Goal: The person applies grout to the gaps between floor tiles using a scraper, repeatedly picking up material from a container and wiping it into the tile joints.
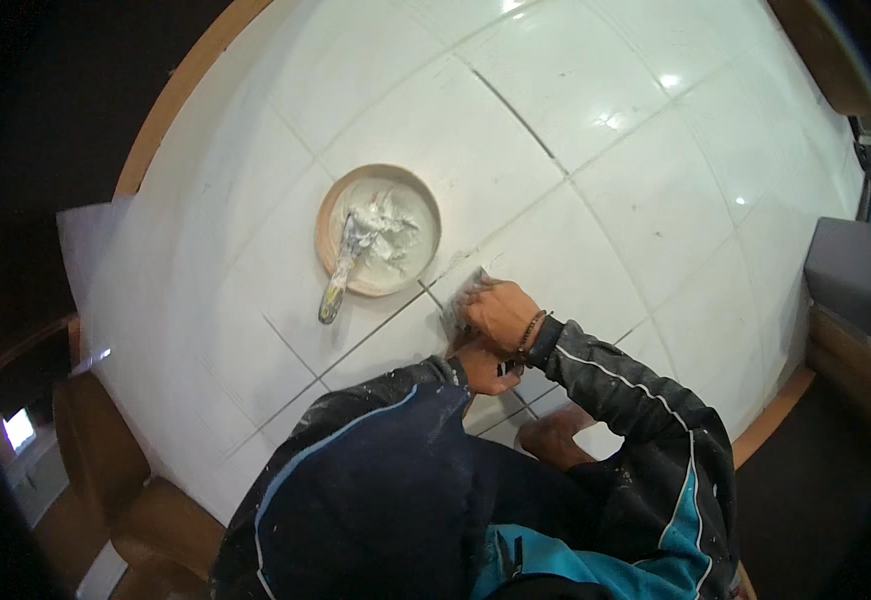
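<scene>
My right hand [501,312], with a beaded bracelet at its wrist, is closed on a thin grey spreader [483,274], pressed down at the white tiled floor [376,345]. Only the spreader's edge shows past my fingers. Just below it, almost touching, my left hand [486,368] has its fingers curled; a small black and white bit shows there, but I cannot make out what it is. Up and to the left stands a round shallow bowl [434,205] with white paste [388,238] inside. A putty knife [338,280] smeared with paste leans over its rim, handle outward.
Dark open joints [516,115] run between some tiles, while others look pale and filled. My bare foot [553,440] rests on the floor below my right hand. Brown furniture [106,450] stands at the lower left, and a grey box-like object [846,270] at the right edge.
</scene>
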`<state>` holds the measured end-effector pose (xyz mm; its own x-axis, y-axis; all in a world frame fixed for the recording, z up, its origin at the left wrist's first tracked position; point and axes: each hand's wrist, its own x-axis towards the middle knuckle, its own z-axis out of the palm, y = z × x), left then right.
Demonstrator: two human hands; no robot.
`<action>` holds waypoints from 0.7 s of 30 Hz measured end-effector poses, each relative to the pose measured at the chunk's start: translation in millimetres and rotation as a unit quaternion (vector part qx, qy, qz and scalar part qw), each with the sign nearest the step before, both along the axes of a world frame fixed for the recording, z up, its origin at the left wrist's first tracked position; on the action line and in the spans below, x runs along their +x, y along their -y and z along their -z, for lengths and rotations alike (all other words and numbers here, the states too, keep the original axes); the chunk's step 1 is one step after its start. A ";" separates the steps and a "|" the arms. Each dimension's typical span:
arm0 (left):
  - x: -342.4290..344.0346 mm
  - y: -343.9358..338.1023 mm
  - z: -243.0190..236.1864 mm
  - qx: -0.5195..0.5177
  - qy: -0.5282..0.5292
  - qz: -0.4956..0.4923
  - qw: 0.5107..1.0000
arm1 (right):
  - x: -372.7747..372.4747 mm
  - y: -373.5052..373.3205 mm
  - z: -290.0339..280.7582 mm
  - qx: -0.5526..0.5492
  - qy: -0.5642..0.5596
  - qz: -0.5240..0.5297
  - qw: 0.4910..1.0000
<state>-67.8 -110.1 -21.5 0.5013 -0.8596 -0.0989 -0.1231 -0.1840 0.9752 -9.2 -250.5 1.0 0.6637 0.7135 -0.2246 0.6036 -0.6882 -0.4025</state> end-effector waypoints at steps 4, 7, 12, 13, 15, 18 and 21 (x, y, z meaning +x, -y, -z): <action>-6.6 -4.6 9.6 -0.006 0.049 -0.042 0.998 | 29.4 26.5 -31.7 0.031 -0.063 0.213 0.975; 0.9 2.7 -9.8 0.056 0.047 -0.025 0.997 | 59.5 68.6 -35.0 -0.099 0.027 0.374 0.922; 2.5 0.9 -2.5 0.090 0.004 0.020 0.996 | 65.8 87.7 -16.4 -0.115 0.087 0.389 0.910; 1.3 -0.5 -1.7 0.097 0.002 0.018 0.995 | 60.9 77.7 -15.5 -0.095 0.082 0.373 0.919; -3.2 1.4 1.8 0.068 0.043 -0.010 0.997 | 44.9 53.0 -11.3 -0.049 0.072 0.339 0.937; 1.7 0.4 -0.4 0.062 -0.028 0.053 0.996 | 20.9 2.0 -7.6 -0.062 0.024 0.257 0.964; -37.6 -5.4 44.8 0.057 -0.030 0.052 0.997 | -1.9 -32.1 -1.4 -0.021 0.057 0.169 0.984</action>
